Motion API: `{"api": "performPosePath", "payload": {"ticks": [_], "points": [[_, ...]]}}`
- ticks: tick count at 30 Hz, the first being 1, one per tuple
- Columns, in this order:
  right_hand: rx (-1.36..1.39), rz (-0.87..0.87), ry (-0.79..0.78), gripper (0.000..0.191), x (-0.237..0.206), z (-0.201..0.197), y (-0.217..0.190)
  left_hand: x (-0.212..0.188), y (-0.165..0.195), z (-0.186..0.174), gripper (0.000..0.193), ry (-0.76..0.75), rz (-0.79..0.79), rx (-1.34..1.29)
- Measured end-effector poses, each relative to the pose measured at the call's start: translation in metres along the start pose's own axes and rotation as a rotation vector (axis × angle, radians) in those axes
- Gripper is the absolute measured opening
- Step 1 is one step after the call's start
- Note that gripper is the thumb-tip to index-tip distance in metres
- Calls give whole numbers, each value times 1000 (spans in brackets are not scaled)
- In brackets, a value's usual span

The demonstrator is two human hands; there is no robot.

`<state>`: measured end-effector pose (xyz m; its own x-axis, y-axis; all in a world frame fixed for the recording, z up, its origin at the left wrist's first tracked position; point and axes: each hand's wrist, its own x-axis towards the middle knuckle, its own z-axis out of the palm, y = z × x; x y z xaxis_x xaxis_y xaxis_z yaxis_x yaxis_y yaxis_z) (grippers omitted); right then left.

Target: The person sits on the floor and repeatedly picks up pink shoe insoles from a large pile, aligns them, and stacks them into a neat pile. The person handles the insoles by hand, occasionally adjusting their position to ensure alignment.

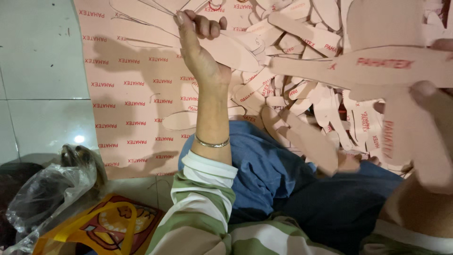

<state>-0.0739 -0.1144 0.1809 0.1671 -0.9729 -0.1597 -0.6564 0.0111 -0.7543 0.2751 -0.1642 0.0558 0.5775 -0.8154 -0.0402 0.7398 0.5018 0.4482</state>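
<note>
My left hand (198, 47) reaches forward and grips a pink sole-shaped cardboard cutout (233, 51) lying on a large pink printed sheet (132, 94). A thin bracelet sits on that wrist, above a green and white striped sleeve. My right hand (436, 101) is at the right edge, close to the camera, fingers closed on a large pink cutout piece (377, 66) held up in front of a heap of sole-shaped cutouts (302, 99). Only part of that hand shows.
My legs in blue jeans (269, 174) lie below the heap. A crumpled clear plastic bag (42, 198) and a yellow and red bag (108, 226) rest at lower left. Pale tiled floor (37, 71) lies to the left of the sheet.
</note>
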Motion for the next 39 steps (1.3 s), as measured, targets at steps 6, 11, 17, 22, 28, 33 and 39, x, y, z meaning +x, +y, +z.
{"api": "performPosePath", "payload": {"ticks": [6, 11, 17, 22, 28, 33, 39], "points": [[-171, 206, -201, 45, 42, 3, 33, 0, -2, -2, 32, 17, -10, 59], [-603, 322, -170, 49, 51, 19, 50, 1, -5, -4, 32, 33, -33, 77], [-204, -89, -582, 46, 42, 117, 46, -2, -9, -1, 31, 30, -76, 100], [-686, -384, -383, 65, 3, 199, 58, -3, -9, 0, 30, 14, -88, 117], [-649, -401, -292, 74, -5, 219, 79, -6, -14, 1, 30, 31, -164, 78], [-594, -283, -357, 66, 12, 216, 81, -5, -17, 3, 29, 49, -209, 38], [-254, -111, -568, 31, 33, 164, 50, -1, -13, -2, 30, 53, -161, 83]]}}
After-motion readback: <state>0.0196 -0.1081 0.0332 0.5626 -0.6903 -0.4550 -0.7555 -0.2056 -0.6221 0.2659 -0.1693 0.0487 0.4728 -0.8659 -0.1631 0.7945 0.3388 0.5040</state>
